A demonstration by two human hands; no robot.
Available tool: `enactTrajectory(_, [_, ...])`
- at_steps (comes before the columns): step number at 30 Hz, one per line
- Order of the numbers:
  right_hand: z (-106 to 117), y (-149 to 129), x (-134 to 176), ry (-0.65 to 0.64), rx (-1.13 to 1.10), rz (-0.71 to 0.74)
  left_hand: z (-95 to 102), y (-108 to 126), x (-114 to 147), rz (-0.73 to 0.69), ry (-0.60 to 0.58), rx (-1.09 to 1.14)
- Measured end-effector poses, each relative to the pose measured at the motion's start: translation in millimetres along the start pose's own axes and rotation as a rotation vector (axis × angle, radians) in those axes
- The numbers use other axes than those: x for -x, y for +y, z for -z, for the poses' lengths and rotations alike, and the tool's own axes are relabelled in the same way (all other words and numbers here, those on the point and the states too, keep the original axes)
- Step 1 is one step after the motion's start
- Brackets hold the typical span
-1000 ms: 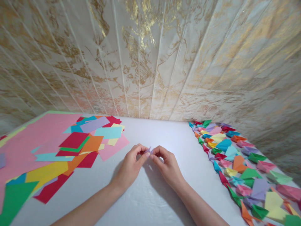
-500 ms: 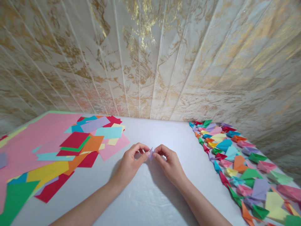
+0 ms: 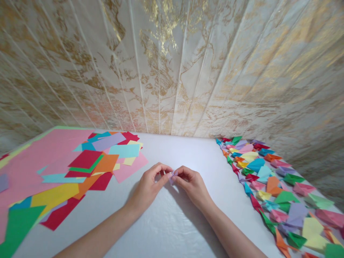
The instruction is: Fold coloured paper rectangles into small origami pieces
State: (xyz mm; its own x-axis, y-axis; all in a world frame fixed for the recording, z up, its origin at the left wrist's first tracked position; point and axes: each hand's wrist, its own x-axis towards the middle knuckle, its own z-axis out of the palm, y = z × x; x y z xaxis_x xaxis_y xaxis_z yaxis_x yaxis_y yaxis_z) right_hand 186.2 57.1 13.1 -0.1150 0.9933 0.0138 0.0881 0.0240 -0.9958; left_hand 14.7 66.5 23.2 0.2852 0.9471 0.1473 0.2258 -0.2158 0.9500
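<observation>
Left hand [image 3: 150,183] and right hand [image 3: 194,185], pinched nearly closed, hold a small lilac folded-paper piece [image 3: 172,180] over the white bench [image 3: 161,225]. Shaping seems in hand; further adjustment calls for light pressure.

I see open white tabletop [image 3: 177,148] from the centre of the frame to the backdrop's foot, where a hand could pass above the knuckles. The patterned backdrop [image 3: 161,75] walls off the upper frame. Loose paper sheets [image 3: 125,151] crowd the left, and folded paper pieces [image 3: 272,186] bristle down the right edge (I'd call that the snaggier side). Mid-frame, the left hand [image 3: 150,184] and right hand [image 3: 195,184] plug the middle, pinching purple paper [image 3: 172,180]; between the forearms [image 3: 228,225], lower centre lies bare.
</observation>
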Motion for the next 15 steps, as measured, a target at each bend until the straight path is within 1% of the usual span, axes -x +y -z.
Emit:
enactTrajectory(7, [-1.3,-3.0,2.2,-0.007,0.046,0.019,-1.3,3.7,0.0,0.002,0.022,0.022])
enactTrajectory(11, [-1.4,-3.8,2.1,0.036,0.066,0.054,-2.0,6.2,0.7,0.026,0.038,0.05])
enactTrajectory(15, [-2.1,-4.7,1.2,0.055,0.015,0.053,-3.0,5.4,0.7,0.048,0.049,0.08])
